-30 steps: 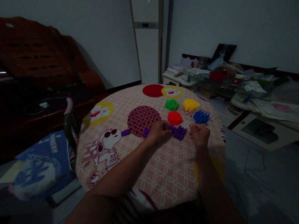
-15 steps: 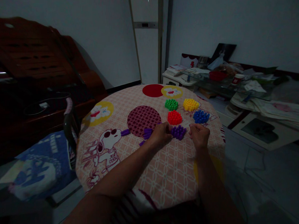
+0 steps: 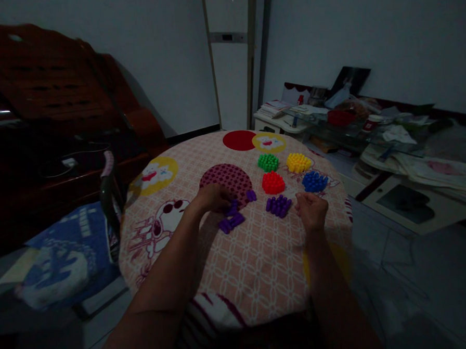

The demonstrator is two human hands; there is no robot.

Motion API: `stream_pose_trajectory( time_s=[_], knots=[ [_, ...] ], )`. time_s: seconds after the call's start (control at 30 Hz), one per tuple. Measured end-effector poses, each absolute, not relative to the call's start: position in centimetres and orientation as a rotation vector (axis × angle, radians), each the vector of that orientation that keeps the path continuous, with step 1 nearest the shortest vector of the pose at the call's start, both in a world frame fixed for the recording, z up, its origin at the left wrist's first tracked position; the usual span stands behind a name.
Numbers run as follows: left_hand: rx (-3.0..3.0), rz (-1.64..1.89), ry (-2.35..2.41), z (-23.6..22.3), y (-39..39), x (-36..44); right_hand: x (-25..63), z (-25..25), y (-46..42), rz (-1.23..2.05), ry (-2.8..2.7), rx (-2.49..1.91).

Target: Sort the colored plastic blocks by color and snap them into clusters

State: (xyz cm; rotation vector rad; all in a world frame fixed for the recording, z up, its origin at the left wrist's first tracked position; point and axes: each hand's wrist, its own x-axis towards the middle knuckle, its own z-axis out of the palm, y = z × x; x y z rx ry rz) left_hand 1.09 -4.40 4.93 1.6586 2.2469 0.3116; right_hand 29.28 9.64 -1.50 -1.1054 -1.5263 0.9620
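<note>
My left hand [image 3: 214, 197] reaches down at the left side of some loose purple pegs [image 3: 231, 224]. Its fingertips point at them but are too dark to show whether they grip one. Another small purple piece [image 3: 251, 195] lies farther right. My right hand [image 3: 312, 211] rests closed on the cloth; whether anything is inside it is hidden. Just left of it stands a tight cluster of upright purple pegs [image 3: 278, 206]. Behind that are similar clusters in red [image 3: 273, 183], blue [image 3: 314, 181], green [image 3: 268, 162] and yellow [image 3: 298, 162].
A patterned cloth [image 3: 245, 267] covers the round table. On the left, a chair [image 3: 108, 186] with a blue cloth [image 3: 69, 256] stands before a wooden bench [image 3: 49, 90]. A cluttered glass-topped cabinet [image 3: 340, 124] is at the right, and a tall white unit [image 3: 232, 81] is behind.
My left hand has moved from the purple cluster leftward to the loose purple pegs, uncovering the cluster's left side. My right hand has stayed in place, closed.
</note>
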Motion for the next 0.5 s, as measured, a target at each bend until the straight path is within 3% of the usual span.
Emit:
stream_pose_trajectory(
  time_s=[0.17, 0.37, 0.5],
  knots=[
    [1.639, 0.379, 2.242, 4.9, -4.4, 1.2, 29.3, -1.9, 10.0, 0.945, -1.532, -1.121],
    [1.454, 1.120, 1.756, 4.1, -3.0, 2.9, 29.1, -1.2, 9.5, 0.975, -1.511, -1.042],
    [1.334, 1.362, 1.398, 3.8, -1.9, 7.4, 29.0, 0.3, 8.1, 1.090, -1.562, -0.814]
  ],
)
